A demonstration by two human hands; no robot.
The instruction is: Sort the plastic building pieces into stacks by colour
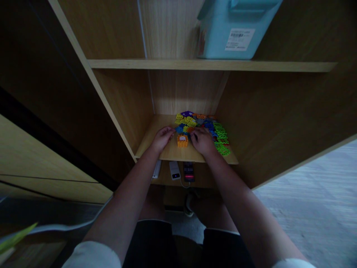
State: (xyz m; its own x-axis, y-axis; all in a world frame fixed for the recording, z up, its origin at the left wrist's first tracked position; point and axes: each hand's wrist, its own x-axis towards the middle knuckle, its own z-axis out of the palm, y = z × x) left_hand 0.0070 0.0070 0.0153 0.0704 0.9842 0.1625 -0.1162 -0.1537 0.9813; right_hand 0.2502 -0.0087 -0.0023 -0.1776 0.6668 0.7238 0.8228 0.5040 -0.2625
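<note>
Both my hands reach into a wooden shelf compartment. My left hand rests on the shelf board with its fingers curled, fingertips at the edge of a heap of colourful plastic building pieces. My right hand lies palm down on the near side of the heap, fingers bent among the pieces. A small orange block with a pale label stands on the board between the two hands, close to both. What the fingertips pinch, if anything, is hidden.
A light blue plastic box with a white label stands on the shelf above. Below the board lie a white device, a phone with a lit screen and a cable. Dark cabinet panels are at left, grey floor at right.
</note>
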